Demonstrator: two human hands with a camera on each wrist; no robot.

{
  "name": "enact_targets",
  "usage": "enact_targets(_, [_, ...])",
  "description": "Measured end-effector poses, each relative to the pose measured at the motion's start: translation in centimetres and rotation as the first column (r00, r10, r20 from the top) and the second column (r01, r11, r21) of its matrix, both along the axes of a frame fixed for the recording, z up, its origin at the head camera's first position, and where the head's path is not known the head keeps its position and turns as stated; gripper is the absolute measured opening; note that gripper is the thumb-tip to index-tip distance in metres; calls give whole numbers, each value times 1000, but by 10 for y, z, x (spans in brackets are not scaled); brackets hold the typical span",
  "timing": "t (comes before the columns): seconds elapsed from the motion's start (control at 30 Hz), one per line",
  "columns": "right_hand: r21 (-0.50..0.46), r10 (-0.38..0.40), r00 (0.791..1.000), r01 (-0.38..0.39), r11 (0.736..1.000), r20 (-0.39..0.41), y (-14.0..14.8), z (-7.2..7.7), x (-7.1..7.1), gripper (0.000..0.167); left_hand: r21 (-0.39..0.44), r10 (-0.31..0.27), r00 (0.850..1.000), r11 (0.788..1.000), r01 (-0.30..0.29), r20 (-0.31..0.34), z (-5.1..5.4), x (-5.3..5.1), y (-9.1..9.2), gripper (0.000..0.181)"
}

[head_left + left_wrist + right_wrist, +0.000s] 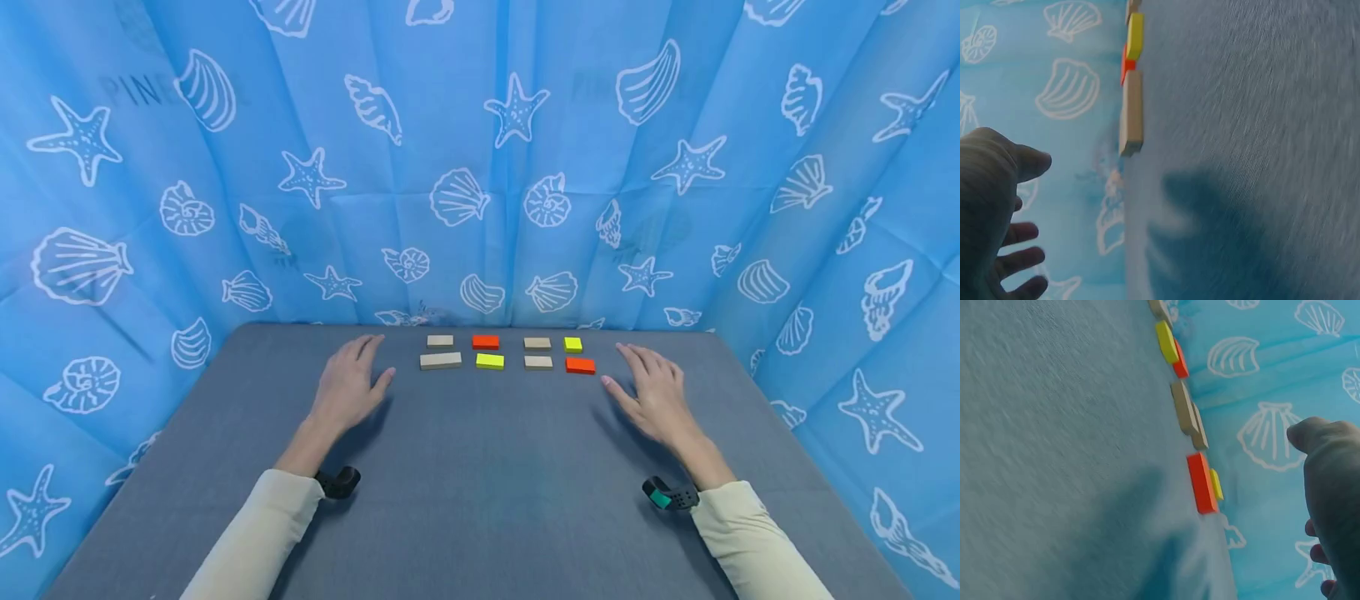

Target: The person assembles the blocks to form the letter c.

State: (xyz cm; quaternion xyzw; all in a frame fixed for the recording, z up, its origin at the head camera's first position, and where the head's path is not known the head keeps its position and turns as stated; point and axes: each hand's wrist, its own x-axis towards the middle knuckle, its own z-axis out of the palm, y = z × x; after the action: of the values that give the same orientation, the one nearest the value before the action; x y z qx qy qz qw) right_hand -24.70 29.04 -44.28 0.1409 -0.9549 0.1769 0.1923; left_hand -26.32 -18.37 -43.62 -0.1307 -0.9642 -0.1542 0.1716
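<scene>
Small flat blocks lie in two rows near the far edge of the table. The front row runs from a long wooden block [440,362] through a yellow block [490,362] and a short wooden block [538,362] to an orange-red block [581,366]. Behind them are two more wooden blocks, an orange-red one [485,342] and a small yellow one [573,345]. My left hand [348,385] hovers left of the rows, fingers spread and holding nothing. On the other side, my right hand [654,395] is raised, nearest the front orange-red block, likewise holding nothing.
A grey cloth covers the table [495,483]. Blue curtains [480,242] with white shell and starfish prints hang close behind it and along both sides. Each wrist wears a black strap, the right one [670,495] with a green patch.
</scene>
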Motion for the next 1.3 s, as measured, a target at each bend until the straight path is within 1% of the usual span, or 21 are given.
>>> enact_targets(0.1, [-30,9,1000,-9,1000,9,-8,-4,3,62,106,-34,998,994,28,57,-6,-3,9,62])
enact_targets(0.17, [-49,15,1000,-14,999,20,-14,-6,5,61,178,-61,994,983,44,94,-9,-7,16,61])
enact_targets(0.23, [-64,18,999,-16,998,36,-20,-8,5,60,241,-89,988,969,57,126,-13,-13,23,59])
enact_targets(0.37, [-87,22,997,-15,996,75,-33,-11,6,60,319,-133,976,945,72,172,-22,-26,35,58])
enact_targets(0.53, [-117,39,994,-27,993,103,-46,-16,6,60,392,-161,964,917,66,214,-31,-40,46,58])
enact_targets(0.7, [-177,84,991,-64,982,108,-58,-21,6,55,492,-180,945,870,23,274,-35,-50,54,56])
enact_targets(0.77, [-197,105,988,-81,977,114,-63,-22,5,53,522,-181,939,853,2,292,-38,-55,56,54])
enact_targets(0.87, [-226,136,983,-105,969,125,-70,-23,5,53,538,-179,934,843,-17,309,-41,-61,58,52])
enact_targets(0.97, [-247,156,978,-118,962,139,-77,-23,4,53,542,-177,930,840,-27,321,-44,-66,59,49])
enact_targets(1.1, [-293,176,969,-120,949,175,-85,-23,1,54,566,-184,922,823,-45,341,-46,-69,60,44])
enact_targets(1.2, [-337,200,960,-126,933,195,-92,-22,-3,53,595,-183,916,800,-71,356,-46,-70,60,40])
enact_targets(1.3, [-379,228,957,-147,914,179,-99,-23,-10,50,616,-179,914,783,-92,364,-46,-72,61,37])
